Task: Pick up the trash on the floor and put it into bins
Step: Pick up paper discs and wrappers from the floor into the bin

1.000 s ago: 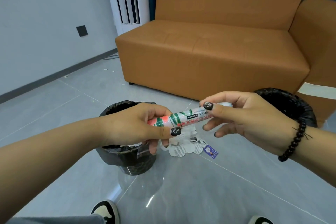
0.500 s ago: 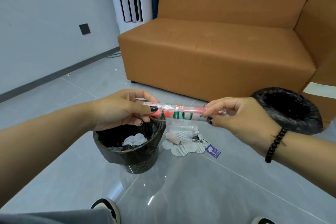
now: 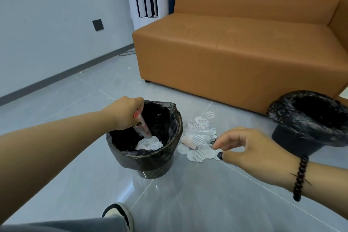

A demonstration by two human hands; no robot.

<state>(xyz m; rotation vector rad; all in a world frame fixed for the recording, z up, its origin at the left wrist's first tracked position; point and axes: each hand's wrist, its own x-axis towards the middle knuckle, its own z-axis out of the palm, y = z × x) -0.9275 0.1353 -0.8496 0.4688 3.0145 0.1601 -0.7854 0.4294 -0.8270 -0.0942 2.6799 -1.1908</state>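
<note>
A person crouches over a grey tiled floor, seen from their own head. A moment ago both hands held a red, white and green wrapper stretched between them at chest height; now only the left hand [image 3: 125, 114] holds it, fingers curled round its top end, pushing the wrapper [image 3: 143, 128] down into the near bin [image 3: 169, 152], a black-lined bin at centre that already holds white paper scraps. The right hand [image 3: 250, 149] has let go and moved right of that bin, hovering with fingers loosely spread just above the trash pile [image 3: 199, 143] of white round discs and clear plastic bags on the floor. A second black-lined bin [image 3: 293, 128] stands at far right by an orange sofa [image 3: 235, 47]. This piece looks nearly binned; the pile remains to clear.
</note>
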